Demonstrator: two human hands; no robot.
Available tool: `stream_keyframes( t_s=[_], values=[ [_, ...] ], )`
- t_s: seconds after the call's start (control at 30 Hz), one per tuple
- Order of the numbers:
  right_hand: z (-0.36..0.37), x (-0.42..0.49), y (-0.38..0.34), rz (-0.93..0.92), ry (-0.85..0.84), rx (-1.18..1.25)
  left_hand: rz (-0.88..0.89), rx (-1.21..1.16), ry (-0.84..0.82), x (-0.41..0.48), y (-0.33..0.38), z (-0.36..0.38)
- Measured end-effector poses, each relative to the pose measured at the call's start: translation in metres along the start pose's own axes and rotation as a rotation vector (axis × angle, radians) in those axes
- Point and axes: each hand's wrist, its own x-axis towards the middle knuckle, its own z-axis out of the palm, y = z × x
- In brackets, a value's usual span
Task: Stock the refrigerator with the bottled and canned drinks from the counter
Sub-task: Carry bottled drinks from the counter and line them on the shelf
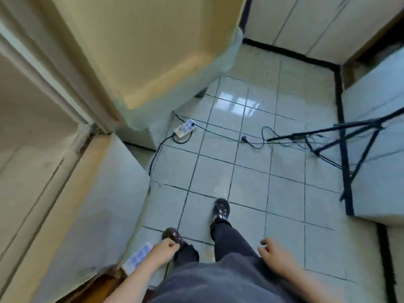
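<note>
I look straight down at a pale tiled floor (251,171) and my own legs and shoes. My left hand (162,251) hangs at my side with loosely curled fingers and holds nothing. My right hand (273,251) also hangs loose and empty, fingers slightly bent. A pale cream appliance body (142,51) stands at the upper left, its door not visible as open. No bottles, cans or counter top appear in this view.
A white power strip (184,127) and black cables lie on the floor ahead. A black tripod (345,154) stands at the right against a white cabinet (376,119). A second power strip (137,258) lies by my left foot. A cream cabinet (65,193) fills the left.
</note>
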Motion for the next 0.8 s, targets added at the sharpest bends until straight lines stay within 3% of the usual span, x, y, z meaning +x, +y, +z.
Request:
stream_keyframes(
  t_s=[0.07,0.17,0.4,0.63,0.8],
  values=[
    [0.009,-0.009,0.036,0.097,0.006,0.08,0.028,0.174,-0.019,-0.002,0.012,0.008],
    [0.019,-0.02,0.075,0.178,0.019,0.182,0.058,0.22,-0.007,-0.004,0.037,0.019],
    [0.014,-0.026,0.176,0.151,-0.057,0.312,0.068,0.258,0.154,-0.005,0.105,0.07],
    [-0.028,-0.018,0.337,0.242,-0.012,0.516,0.128,0.524,0.039,-0.003,0.219,0.228],
    [-0.054,-0.022,0.449,0.332,0.011,0.46,0.29,0.675,-0.091,-0.023,0.312,0.354]
  ],
)
